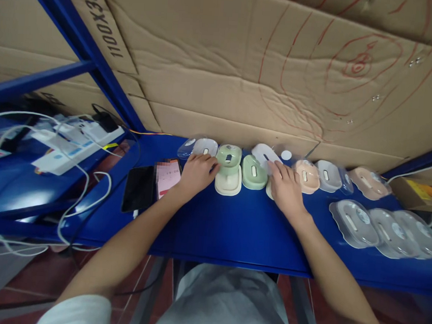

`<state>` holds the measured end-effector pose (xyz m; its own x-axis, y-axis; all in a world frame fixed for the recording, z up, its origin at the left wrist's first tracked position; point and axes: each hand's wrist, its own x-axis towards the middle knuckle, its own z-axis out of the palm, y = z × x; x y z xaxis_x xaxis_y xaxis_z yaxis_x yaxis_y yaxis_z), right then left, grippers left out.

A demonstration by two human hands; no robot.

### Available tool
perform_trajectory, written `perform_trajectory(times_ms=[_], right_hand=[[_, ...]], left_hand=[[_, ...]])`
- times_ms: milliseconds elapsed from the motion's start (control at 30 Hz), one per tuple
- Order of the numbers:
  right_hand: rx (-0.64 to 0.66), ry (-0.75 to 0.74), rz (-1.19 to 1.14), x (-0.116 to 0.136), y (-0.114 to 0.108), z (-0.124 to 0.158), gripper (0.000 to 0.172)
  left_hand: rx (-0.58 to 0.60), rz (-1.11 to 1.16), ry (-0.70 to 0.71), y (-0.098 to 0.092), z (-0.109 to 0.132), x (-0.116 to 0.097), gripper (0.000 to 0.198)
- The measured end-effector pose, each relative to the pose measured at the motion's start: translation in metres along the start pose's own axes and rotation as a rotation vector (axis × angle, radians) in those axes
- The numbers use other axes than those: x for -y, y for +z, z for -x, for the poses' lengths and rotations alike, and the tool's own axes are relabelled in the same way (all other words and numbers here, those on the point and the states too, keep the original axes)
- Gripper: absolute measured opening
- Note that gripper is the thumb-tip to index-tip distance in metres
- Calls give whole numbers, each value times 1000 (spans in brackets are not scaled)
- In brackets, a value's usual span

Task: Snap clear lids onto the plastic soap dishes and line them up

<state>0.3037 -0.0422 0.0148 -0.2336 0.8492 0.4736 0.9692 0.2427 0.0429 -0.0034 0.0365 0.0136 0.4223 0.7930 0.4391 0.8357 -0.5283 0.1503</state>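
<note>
My left hand [197,173] lies on the blue table [233,227], fingers curled against a cream mouse [228,181] with a green mouse [229,155] stacked on it. My right hand [285,186] rests over a pale mouse at its palm, only an edge of it showing; its fingers reach to a white mouse [264,155] tilted at the back. Between the hands sits a green mouse [254,172]. I cannot see whether either hand truly grips anything.
Peach and grey mice [316,175] line the back toward the right. Three clear plastic trays [385,230] lie at the right. A phone [167,177] and a dark tablet [138,188] sit left of my left hand. Cables and power strips [73,139] cover the left shelf. A cardboard wall [245,60] stands behind.
</note>
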Motion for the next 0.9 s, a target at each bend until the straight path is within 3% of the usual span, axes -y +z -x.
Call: perform_trajectory(times_ms=[200, 367, 600, 733, 900], right_hand=[[177, -219, -146, 18, 7, 3, 44], [200, -178, -181, 18, 24, 5, 47], [202, -154, -232, 13, 26, 4, 45], [156, -118, -258, 10, 18, 0, 45], [66, -86, -257, 0, 11, -2, 43]], left_hand=[[57, -75, -80, 4, 6, 16, 26], [126, -68, -53, 9, 10, 19, 42], [166, 1, -66, 8, 8, 21, 26], [130, 77, -76, 6, 4, 21, 20], [35, 190, -80, 5, -4, 23, 26]])
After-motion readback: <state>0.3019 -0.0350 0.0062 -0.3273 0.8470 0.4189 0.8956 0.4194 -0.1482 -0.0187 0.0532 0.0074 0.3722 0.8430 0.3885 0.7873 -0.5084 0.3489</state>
